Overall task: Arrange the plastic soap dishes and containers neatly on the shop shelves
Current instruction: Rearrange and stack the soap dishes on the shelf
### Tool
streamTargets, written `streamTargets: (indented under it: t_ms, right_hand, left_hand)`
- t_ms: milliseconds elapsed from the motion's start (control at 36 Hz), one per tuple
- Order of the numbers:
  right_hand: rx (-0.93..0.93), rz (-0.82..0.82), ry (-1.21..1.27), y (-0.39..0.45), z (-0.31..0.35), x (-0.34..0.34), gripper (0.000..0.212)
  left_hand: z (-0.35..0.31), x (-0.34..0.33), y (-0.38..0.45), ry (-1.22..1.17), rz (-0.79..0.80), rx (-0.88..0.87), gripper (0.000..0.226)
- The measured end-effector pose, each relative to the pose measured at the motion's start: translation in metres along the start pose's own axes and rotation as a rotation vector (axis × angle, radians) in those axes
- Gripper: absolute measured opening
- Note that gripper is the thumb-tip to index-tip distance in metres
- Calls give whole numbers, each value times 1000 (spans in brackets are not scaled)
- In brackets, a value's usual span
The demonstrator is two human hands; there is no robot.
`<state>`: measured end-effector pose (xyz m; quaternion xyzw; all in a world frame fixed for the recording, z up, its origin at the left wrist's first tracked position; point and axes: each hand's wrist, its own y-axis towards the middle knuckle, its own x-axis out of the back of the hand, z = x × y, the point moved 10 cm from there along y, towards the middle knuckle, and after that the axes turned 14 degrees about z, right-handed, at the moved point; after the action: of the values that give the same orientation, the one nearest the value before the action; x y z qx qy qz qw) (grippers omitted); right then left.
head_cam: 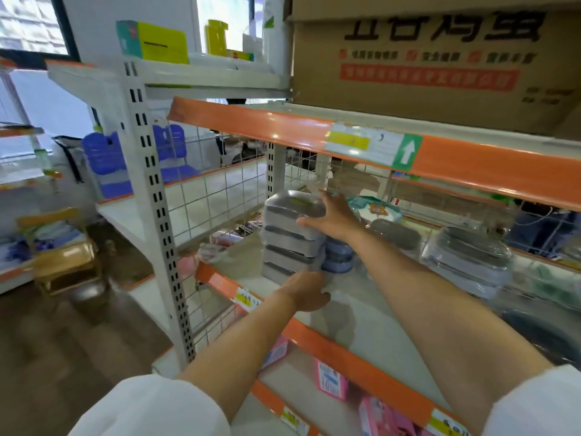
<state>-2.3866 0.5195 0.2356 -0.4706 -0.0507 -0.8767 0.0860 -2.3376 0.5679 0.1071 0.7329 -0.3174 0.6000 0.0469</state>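
The cardboard box [434, 58] is hogging the top shelf, cut off at the frame's top and right. Below, on the middle shelf [371, 316], the wrapped stack of grey soap dishes [290, 237] is standing near the left front corner, probably getting squared up. The right hand [333, 215] is pressing flat, fingers straight, against its upper side; the left hand [306, 291] is bracing the base, though its fingers are hiding, so can't tell the grip. The blue containers [338, 256] behind are mostly blocked.

A stack of soap dishes [290, 236] stands at the left end of the middle shelf [361, 316], round containers [338, 254] just right of it, wrapped dishes [468, 262] farther right; a cardboard box [440, 64] sits on the shelf above.
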Motion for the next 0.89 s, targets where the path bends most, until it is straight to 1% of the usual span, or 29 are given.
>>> streamTargets:
  t_ms: [222, 361, 417, 472, 556, 694, 778, 806, 889]
  right_hand:
    - [-7, 77, 11, 10, -7, -6, 77]
    - [-5, 94, -16, 4, -11, -2, 84]
    - [-8, 81, -25, -4, -15, 4, 81]
    - [-16, 71, -75, -14, -23, 12, 75]
    - [-58, 53, -192, -34, -42, 26, 75]
    - [-145, 31, -301, -75, -85, 50, 66]
    - [-193, -2, -327, -108, -109, 67, 49]
    - [-211, -12, -323, -119, -118, 73, 47]
    - [-246, -14, -311, -153, -141, 88, 49]
  left_hand:
    - [0, 2, 6, 25, -34, -53, 29]
    - [-8, 3, 9, 63, -35, -68, 31]
    - [-12, 2, 11, 70, -27, -73, 31]
    - [-17, 1, 13, 79, -19, -72, 31]
    - [-27, 2, 15, 108, -21, -71, 33]
    - [-62, 1, 19, 134, -27, -105, 39]
    - [-93, -4, 21, 158, -26, -142, 40]
    - [-105, -5, 21, 163, -28, -154, 40]
    - [-142, -11, 21, 203, -39, -201, 40]
